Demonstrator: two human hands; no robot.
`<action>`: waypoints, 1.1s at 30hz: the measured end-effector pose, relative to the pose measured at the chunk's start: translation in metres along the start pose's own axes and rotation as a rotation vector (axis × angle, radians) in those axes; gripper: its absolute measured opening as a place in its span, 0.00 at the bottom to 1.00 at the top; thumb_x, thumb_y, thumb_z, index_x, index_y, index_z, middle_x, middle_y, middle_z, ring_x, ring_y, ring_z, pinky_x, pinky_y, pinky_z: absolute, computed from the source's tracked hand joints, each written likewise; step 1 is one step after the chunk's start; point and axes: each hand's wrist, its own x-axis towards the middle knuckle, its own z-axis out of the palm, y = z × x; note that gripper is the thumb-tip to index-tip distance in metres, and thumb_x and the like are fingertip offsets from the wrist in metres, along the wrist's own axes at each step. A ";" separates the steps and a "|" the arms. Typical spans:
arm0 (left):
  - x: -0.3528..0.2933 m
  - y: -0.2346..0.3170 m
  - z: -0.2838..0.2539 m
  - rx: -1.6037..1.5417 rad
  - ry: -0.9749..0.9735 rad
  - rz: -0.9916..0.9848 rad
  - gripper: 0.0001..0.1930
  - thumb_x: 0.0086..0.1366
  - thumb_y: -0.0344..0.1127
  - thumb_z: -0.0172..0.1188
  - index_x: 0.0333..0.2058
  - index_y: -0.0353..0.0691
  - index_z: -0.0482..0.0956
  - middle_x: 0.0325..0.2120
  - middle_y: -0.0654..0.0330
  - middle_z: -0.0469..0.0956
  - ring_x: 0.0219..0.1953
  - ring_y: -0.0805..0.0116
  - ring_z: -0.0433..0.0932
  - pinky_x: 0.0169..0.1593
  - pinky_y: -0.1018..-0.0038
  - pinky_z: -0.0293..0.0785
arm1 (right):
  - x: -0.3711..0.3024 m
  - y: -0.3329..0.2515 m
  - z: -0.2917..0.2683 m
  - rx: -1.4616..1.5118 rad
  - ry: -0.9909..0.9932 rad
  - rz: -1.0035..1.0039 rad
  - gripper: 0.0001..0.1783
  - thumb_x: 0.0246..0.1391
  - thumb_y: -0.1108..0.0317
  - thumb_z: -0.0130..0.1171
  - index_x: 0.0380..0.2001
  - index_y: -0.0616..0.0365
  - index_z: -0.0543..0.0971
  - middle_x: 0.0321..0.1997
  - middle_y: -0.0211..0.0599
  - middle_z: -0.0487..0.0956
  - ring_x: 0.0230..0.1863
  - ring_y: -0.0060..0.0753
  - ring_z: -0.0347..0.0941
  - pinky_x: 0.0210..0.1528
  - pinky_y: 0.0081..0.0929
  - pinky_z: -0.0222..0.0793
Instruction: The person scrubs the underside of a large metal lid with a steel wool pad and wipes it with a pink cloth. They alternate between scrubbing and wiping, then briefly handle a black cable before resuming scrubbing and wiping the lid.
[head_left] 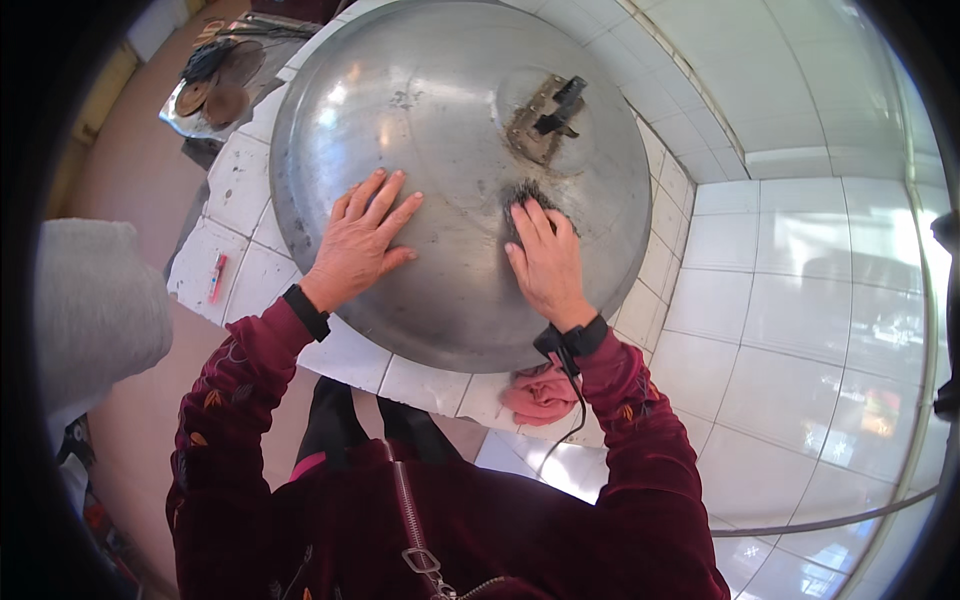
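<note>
A large, round, domed metal lid (440,120) covers most of the white tiled counter in front of me. Its broken-looking black handle (562,108) sits on a rusty, grimy mount toward the far right. My left hand (360,235) lies flat on the lid's left part, fingers spread, holding nothing. Right of the middle, my right hand (548,262) presses a dark steel wool scrubber (528,192) against the metal, just on the near side of the handle. The fingers hide part of the scrubber.
A crumpled pink cloth (542,396) lies at the counter's near edge, beside my right wrist. At the left, a red and white pen-like item (217,278) rests on the tiles (262,282). White tiled walls (770,270) rise on the right. Grey fabric (100,310) stands at the far left.
</note>
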 end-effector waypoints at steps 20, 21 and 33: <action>-0.002 -0.002 0.004 0.012 0.011 -0.003 0.36 0.59 0.53 0.59 0.64 0.54 0.60 0.66 0.57 0.55 0.67 0.54 0.52 0.66 0.57 0.52 | 0.082 -0.011 0.039 0.001 0.100 -0.074 0.28 0.49 0.65 0.62 0.54 0.62 0.71 0.59 0.46 0.69 0.49 0.50 0.65 0.54 0.39 0.64; -0.002 -0.002 0.003 0.010 0.005 0.000 0.37 0.58 0.53 0.60 0.64 0.53 0.60 0.66 0.58 0.54 0.68 0.54 0.52 0.65 0.57 0.52 | 0.076 -0.011 0.037 -0.011 0.056 -0.017 0.28 0.50 0.65 0.62 0.55 0.62 0.71 0.59 0.46 0.69 0.50 0.50 0.65 0.54 0.39 0.64; -0.003 -0.003 0.005 -0.002 0.032 0.005 0.37 0.58 0.52 0.61 0.64 0.53 0.61 0.67 0.58 0.54 0.67 0.54 0.52 0.64 0.57 0.53 | 0.078 -0.006 0.038 -0.041 0.072 -0.058 0.28 0.51 0.64 0.60 0.55 0.61 0.71 0.57 0.45 0.71 0.48 0.49 0.65 0.53 0.38 0.64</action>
